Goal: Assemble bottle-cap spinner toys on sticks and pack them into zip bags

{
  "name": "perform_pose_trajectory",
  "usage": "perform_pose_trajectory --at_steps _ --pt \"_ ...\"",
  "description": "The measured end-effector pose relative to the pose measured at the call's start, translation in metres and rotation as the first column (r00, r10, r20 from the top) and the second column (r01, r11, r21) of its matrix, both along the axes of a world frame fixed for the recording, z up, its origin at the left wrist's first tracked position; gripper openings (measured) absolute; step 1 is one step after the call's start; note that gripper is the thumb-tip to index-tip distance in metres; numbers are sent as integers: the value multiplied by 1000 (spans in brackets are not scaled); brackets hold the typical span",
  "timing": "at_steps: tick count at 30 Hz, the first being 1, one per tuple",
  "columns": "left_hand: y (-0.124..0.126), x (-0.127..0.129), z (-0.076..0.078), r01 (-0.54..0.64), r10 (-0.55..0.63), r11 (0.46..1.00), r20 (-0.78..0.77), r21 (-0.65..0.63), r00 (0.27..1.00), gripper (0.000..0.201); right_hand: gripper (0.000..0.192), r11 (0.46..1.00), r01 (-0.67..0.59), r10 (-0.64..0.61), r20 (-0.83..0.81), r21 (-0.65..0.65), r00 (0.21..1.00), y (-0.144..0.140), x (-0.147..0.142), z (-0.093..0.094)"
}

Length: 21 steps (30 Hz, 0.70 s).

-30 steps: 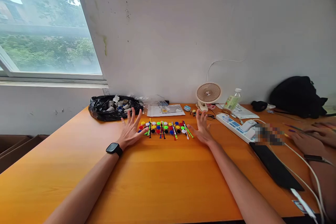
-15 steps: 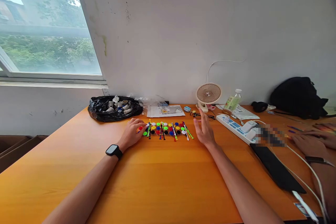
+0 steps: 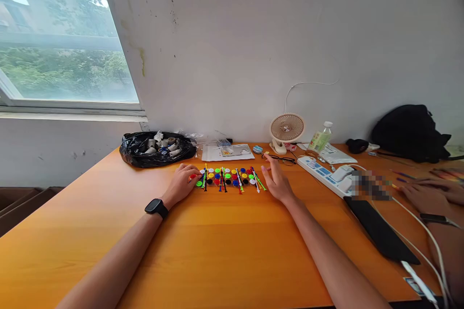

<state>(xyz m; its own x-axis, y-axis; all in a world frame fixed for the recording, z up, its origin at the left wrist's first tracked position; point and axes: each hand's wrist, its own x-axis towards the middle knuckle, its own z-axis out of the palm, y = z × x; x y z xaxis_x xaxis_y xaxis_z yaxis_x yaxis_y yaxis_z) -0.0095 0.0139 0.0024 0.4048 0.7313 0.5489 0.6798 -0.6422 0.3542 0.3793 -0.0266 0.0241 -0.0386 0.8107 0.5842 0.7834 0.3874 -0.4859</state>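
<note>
Left hand (image 3: 183, 182) sits at the left end of the row of coloured discs and sticks (image 3: 227, 178), fingers curled down, tips on the leftmost discs; whether a disc is actually pinched, can't tell at this size. Black smartwatch (image 3: 156, 207) on that wrist. Right hand (image 3: 277, 181) is just off the right end of the row, palm turned toward it, fingers loosely spread and holding nothing, fingertips close to the last green stick but apart from it.

The row lies flat on the orange table (image 3: 224, 251), between the two hands, discs in two lines (red, yellow, green, blue, white, black) with thin sticks laid across them.

Behind the row: black plastic bag (image 3: 157, 148) with small spools, back-left near the wall; white sheet in clear wrap (image 3: 227, 151) straight behind; small desk fan (image 3: 286, 130) back-right, its white cord running up the wall. Right of the row: eyeglasses (image 3: 283, 159), a green-labelled bottle (image 3: 320, 140), a white power strip (image 3: 326, 176), a flat black pad (image 3: 380, 229). Far right of the row, black backpack (image 3: 411, 133) against the wall, and another person's hand (image 3: 427, 195) resting on the table edge. Window (image 3: 61, 43) up left of the row.
</note>
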Motion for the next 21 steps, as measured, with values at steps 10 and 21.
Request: perform_pose_trajectory --at_steps 10,21 --pt "-14 8 18 -16 12 997 61 77 998 22 53 1000 -3 3 8 -17 1000 0 -1 -1" --pt "-79 78 26 440 -449 886 -39 -145 892 23 52 997 -22 24 23 -69 999 1 0 -6"
